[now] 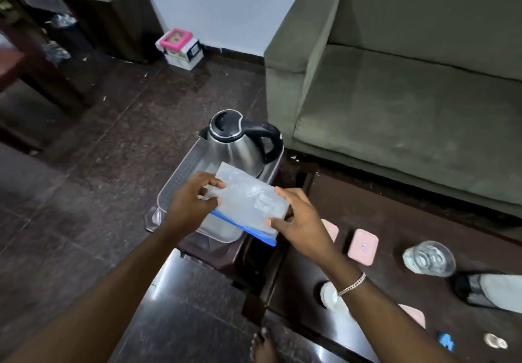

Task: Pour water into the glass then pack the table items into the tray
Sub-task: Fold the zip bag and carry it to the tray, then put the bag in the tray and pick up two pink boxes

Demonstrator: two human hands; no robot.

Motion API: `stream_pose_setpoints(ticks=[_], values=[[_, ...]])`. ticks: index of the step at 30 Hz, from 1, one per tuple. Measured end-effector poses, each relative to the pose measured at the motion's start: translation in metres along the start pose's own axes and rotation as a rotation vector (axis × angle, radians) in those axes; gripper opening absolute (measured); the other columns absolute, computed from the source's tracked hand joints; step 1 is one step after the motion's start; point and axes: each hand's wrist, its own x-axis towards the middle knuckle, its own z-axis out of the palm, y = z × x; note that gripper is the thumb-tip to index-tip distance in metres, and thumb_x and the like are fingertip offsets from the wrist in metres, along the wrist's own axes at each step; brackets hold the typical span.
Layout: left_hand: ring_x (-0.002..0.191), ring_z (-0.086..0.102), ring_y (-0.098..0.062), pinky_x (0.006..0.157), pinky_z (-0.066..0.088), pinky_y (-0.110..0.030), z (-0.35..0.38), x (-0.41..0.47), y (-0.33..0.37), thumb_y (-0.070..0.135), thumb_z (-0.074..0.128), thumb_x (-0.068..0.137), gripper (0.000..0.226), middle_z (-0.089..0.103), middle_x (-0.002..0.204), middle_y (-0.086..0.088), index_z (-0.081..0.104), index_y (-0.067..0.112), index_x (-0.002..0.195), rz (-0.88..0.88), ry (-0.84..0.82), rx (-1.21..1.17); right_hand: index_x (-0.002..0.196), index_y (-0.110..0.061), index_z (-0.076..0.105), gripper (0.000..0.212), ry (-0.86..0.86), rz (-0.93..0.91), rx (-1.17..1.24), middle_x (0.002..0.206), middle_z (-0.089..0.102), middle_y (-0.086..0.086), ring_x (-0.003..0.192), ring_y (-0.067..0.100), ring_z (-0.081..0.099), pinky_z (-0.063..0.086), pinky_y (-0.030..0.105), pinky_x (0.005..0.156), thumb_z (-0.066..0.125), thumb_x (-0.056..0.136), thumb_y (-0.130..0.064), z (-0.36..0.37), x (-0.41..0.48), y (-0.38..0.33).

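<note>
I hold a clear plastic zip bag (pixel 248 196) with a blue strip along its near edge, flat above the tray (pixel 180 173). My left hand (pixel 192 201) pinches its left edge and my right hand (pixel 299 221) grips its right corner. The grey tray sits on a small dark stool, with a steel kettle (pixel 240 142) with a black lid and handle standing in its far end. On the dark table to the right stands a clear glass (pixel 429 258). Whether it holds water I cannot tell.
The table also carries pink square coasters (pixel 363 246), a white round object (pixel 332 296) behind my wrist, a dark mesh pouch (pixel 485 292) and small bits near its front edge. A green sofa (pixel 395 80) stands behind. My bare foot (pixel 262 345) is on the floor.
</note>
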Motion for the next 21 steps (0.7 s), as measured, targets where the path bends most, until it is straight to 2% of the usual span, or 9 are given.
stream_pose_setpoints(ticks=[2,4,7,9,12,15,17,19,21], values=[[0.083,0.06,0.004,0.076,0.04,-0.003,-0.015,0.01,-0.028,-0.01,0.074,0.079,0.035,0.069,0.106,0.016,0.076,0.019,0.099,-0.042,0.04,0.102,0.145,-0.005,0.053,0.067,-0.054,-0.011,-0.081,0.126,0.049,-0.002,0.102,0.009,0.055,0.049,0.033,0.102,0.082,0.087,-0.021,0.03,0.016,-0.005],[0.079,0.057,0.0,0.075,0.038,-0.001,-0.023,0.021,-0.052,-0.011,0.073,0.078,0.033,0.07,0.106,0.007,0.078,0.012,0.101,-0.056,0.067,0.2,0.148,-0.004,0.05,0.064,-0.106,-0.029,-0.206,0.128,0.047,-0.001,0.101,0.011,0.056,0.046,0.033,0.103,0.074,0.094,-0.03,0.055,0.032,-0.006],[0.08,0.057,-0.004,0.075,0.036,0.001,-0.029,0.038,-0.084,-0.013,0.071,0.075,0.035,0.07,0.107,0.002,0.078,0.008,0.102,-0.063,0.058,0.276,0.15,-0.009,0.045,0.06,-0.135,-0.053,-0.491,0.136,0.047,0.004,0.118,0.027,0.052,0.042,0.043,0.103,0.062,0.099,-0.036,0.086,0.056,-0.008],[0.089,0.058,-0.012,0.077,0.035,-0.006,-0.029,0.047,-0.102,-0.01,0.07,0.076,0.036,0.068,0.11,0.004,0.077,0.01,0.104,-0.09,0.023,0.307,0.144,-0.012,0.048,0.053,-0.15,-0.042,-0.647,0.136,0.047,0.003,0.12,0.03,0.047,0.038,0.047,0.099,0.058,0.099,-0.037,0.1,0.07,-0.011],[0.088,0.062,-0.02,0.079,0.043,-0.025,-0.028,0.057,-0.123,-0.006,0.071,0.078,0.036,0.067,0.114,0.004,0.075,0.012,0.109,-0.127,-0.038,0.37,0.131,-0.013,0.054,0.042,-0.2,-0.023,-0.782,0.132,0.049,0.003,0.118,0.031,0.045,0.035,0.048,0.098,0.059,0.098,-0.038,0.118,0.087,-0.009],[0.095,0.066,-0.029,0.081,0.049,-0.031,-0.025,0.062,-0.139,0.0,0.076,0.079,0.032,0.058,0.126,-0.003,0.072,0.012,0.108,-0.148,-0.169,0.467,0.123,-0.013,0.06,0.035,-0.278,0.0,-0.869,0.132,0.05,0.004,0.119,0.032,0.044,0.034,0.049,0.099,0.062,0.097,-0.035,0.129,0.097,-0.003],[0.112,0.058,-0.033,0.092,0.052,-0.038,-0.021,0.063,-0.143,0.011,0.08,0.08,0.032,0.047,0.134,-0.007,0.072,0.015,0.11,-0.133,-0.258,0.643,0.116,-0.014,0.065,0.026,-0.301,0.022,-0.937,0.133,0.047,0.006,0.118,0.034,0.042,0.033,0.049,0.098,0.065,0.093,-0.027,0.136,0.101,0.0],[0.121,0.044,-0.035,0.1,0.051,-0.045,-0.013,0.064,-0.14,0.019,0.082,0.08,0.043,0.04,0.138,-0.009,0.07,0.02,0.121,-0.038,-0.303,0.798,0.111,-0.016,0.068,0.024,-0.259,0.014,-0.953,0.132,0.043,0.008,0.114,0.035,0.041,0.035,0.049,0.095,0.067,0.088,-0.019,0.142,0.105,-0.001],[0.125,0.043,-0.035,0.106,0.05,-0.047,-0.006,0.071,-0.134,0.02,0.082,0.081,0.056,0.039,0.137,-0.009,0.062,0.022,0.133,0.013,-0.391,0.772,0.118,-0.018,0.065,0.03,-0.26,-0.044,-0.9,0.126,0.042,0.009,0.11,0.035,0.043,0.04,0.05,0.091,0.068,0.088,-0.021,0.149,0.11,-0.005]])
